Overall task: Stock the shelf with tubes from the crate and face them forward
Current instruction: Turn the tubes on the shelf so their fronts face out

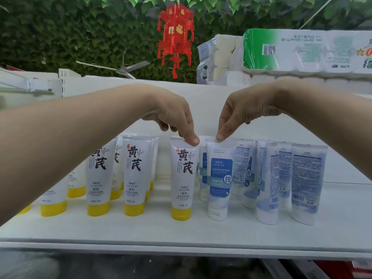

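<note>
Head view: two tubes held by their tops, mid-shelf (181, 232).
Standing on narrow caps and packed close, either tube could tip into its neighbours if released off-balance or twisted too hard. The left hand (175, 117) pinches the top seam of the yellow-capped tube (184, 178), thumb in front, fingers curled behind. The right hand (237, 115) pinches the blue-label tube (219, 178) just beside it. The tubes further right (306, 178) show their backs.
</note>
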